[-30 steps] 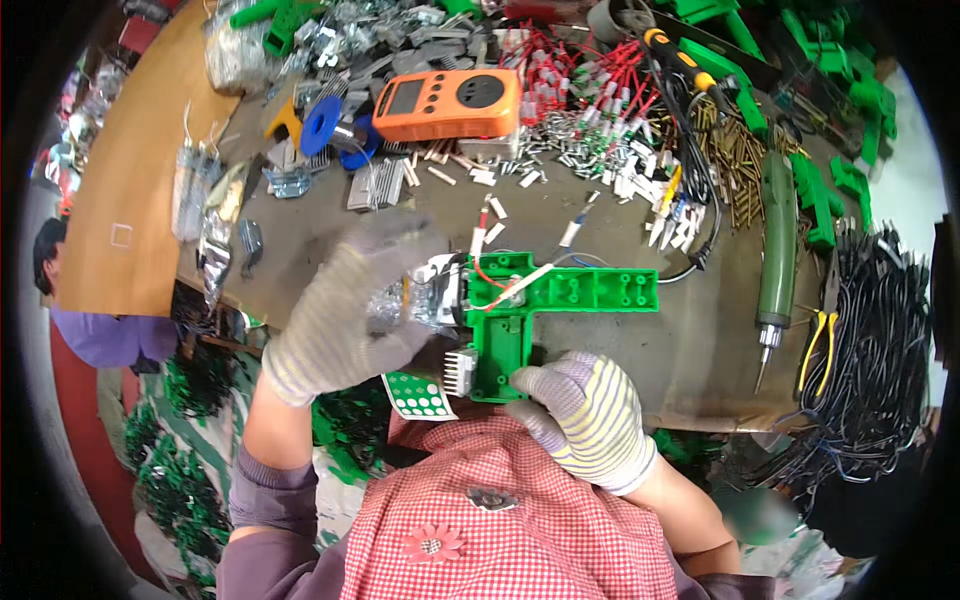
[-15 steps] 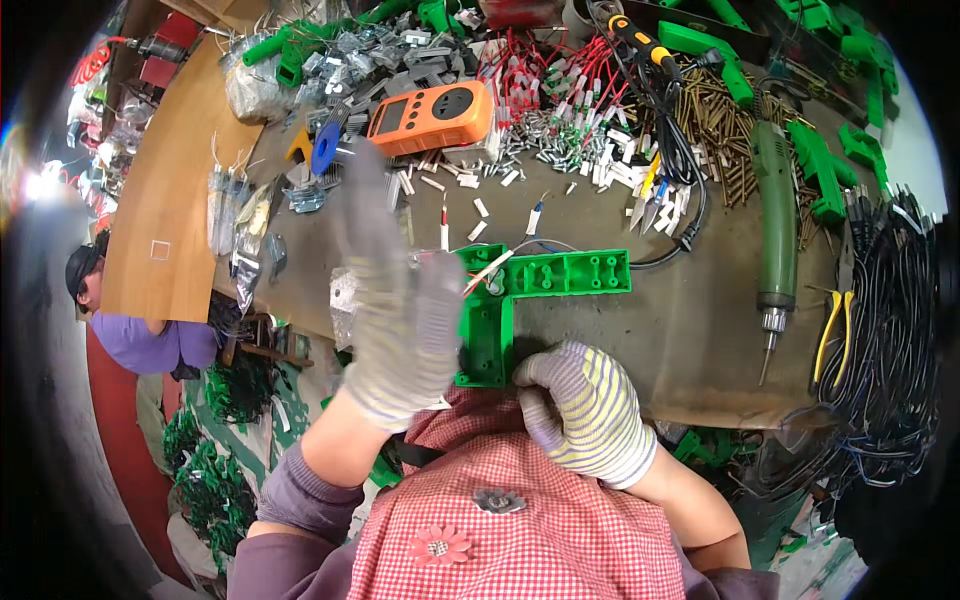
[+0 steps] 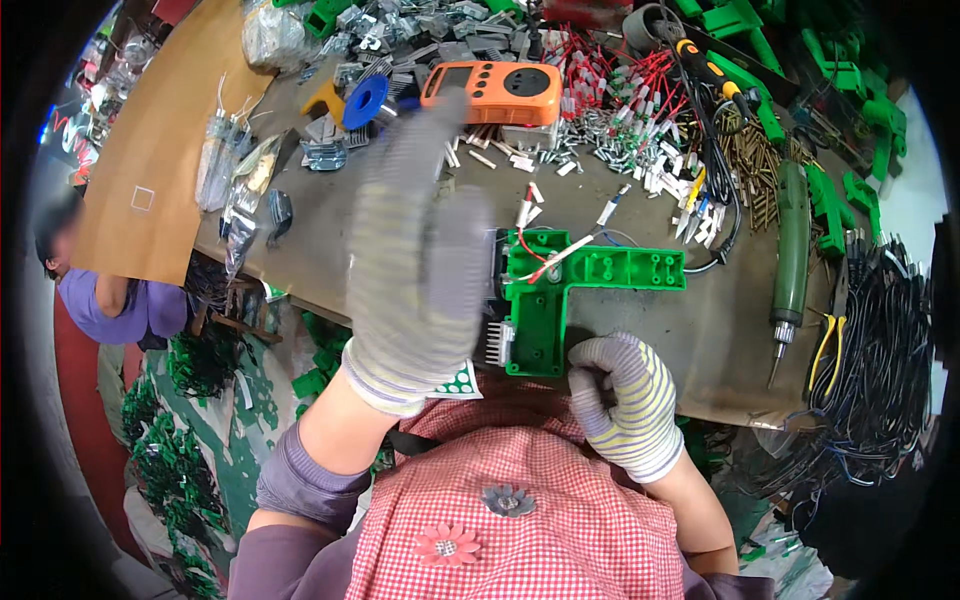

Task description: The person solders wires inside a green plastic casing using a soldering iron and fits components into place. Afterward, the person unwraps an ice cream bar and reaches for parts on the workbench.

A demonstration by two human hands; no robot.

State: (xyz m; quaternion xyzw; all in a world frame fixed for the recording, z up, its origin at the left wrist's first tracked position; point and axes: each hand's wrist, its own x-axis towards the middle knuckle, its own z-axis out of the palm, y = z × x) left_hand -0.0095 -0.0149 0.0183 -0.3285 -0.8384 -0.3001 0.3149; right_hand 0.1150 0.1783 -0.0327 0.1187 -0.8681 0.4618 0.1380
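A green L-shaped plastic housing half lies with its inside up near the table's front edge. Red and white wires cross its upper left corner. A silver finned metal piece sits at its left side. My left hand, in a striped grey glove, is raised left of the housing, motion-blurred, with fingers stretched and thumb apart; I see nothing held. My right hand, gloved alike, rests curled by the housing's lower right, with a gap showing between forefinger and thumb. Whether it touches the housing is unclear.
Behind are an orange meter, a blue spool and piled red-wired parts. On the right lie a green electric screwdriver, yellow-handled pliers and black cables. A person sits beyond the brown board at left.
The view has shifted, so the table's things appear farther right. My left hand has moved away from the housing's left side, uncovering the finned piece. My right hand stays curled beside the housing.
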